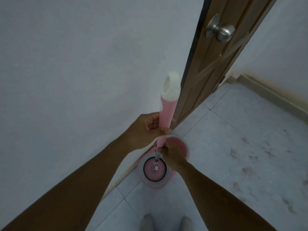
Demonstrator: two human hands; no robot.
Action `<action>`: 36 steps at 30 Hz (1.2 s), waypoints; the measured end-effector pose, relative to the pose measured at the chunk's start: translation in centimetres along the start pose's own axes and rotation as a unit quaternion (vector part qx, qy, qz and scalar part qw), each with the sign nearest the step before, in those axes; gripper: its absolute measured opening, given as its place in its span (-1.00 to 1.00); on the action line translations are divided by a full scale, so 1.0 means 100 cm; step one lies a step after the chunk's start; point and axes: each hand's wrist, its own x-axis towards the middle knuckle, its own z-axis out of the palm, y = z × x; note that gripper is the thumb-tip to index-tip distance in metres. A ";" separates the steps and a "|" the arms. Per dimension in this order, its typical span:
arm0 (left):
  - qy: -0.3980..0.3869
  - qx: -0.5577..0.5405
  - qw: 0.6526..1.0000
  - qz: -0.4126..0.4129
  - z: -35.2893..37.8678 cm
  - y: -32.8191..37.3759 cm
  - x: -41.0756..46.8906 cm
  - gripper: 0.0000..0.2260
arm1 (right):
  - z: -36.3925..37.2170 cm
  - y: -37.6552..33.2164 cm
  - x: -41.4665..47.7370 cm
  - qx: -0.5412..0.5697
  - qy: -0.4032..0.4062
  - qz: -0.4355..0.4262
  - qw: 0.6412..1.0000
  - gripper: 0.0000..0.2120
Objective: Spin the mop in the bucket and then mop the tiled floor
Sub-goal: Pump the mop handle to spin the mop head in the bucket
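A pink mop handle [167,112] with a white end cap rises toward the camera. Its metal shaft runs down into the round spinner basket of a pink mop bucket [155,184] that stands on the tiled floor by the wall. My left hand [147,126] is closed around the pink grip. My right hand [171,154] grips the handle just below, where the pink sleeve meets the metal shaft. The mop head sits inside the basket and looks blurred.
A white wall [75,80] fills the left. A brown door [211,64] with a metal knob [224,32] stands open just behind the handle. Grey floor tiles [241,147] with dark smudges spread to the right up to a beige skirting. My feet [166,222] show at the bottom.
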 end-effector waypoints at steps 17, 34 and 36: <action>-0.001 0.012 0.991 0.133 -0.016 0.110 -0.018 -0.52 | -0.066 -0.086 -0.029 0.054 -0.051 -0.118 0.990 -0.65; 0.028 0.112 0.993 0.035 0.023 -0.004 -0.003 -0.57 | 0.000 0.005 -0.012 -0.042 0.090 0.009 0.995 -0.86; 0.009 0.147 0.989 0.008 0.030 -0.020 -0.004 -0.53 | 0.002 0.018 -0.003 -0.081 0.054 0.066 0.993 -0.90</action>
